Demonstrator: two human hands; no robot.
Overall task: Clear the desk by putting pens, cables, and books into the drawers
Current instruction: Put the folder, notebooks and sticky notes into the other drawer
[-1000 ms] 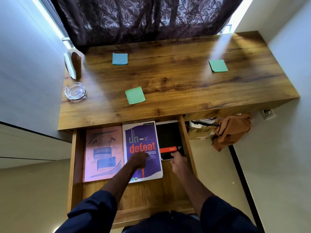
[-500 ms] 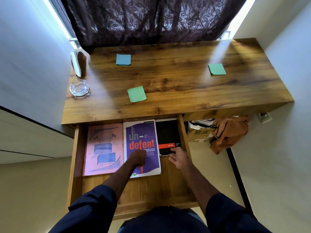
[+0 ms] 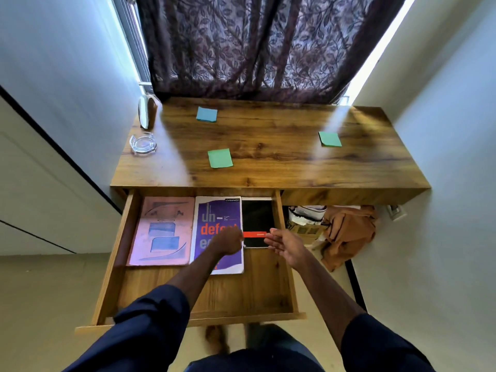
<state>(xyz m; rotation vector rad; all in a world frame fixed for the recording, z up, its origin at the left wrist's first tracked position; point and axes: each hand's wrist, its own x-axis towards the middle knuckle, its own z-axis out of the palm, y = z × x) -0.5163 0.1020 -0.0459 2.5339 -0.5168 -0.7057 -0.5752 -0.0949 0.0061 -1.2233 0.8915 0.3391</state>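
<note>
Since earlier frame: right hand off black notebook, fingers straight, apart, holding nothing. Left hand curled over purple book; I see nothing in it. Pink book, purple book, notebook flat, side by side in open drawer. Risk, my judgement: drawer shoved shut early pinches fingers; hard push slides books, covers jam.

Pink book, purple book, black notebook, flat side by side in open drawer
</note>
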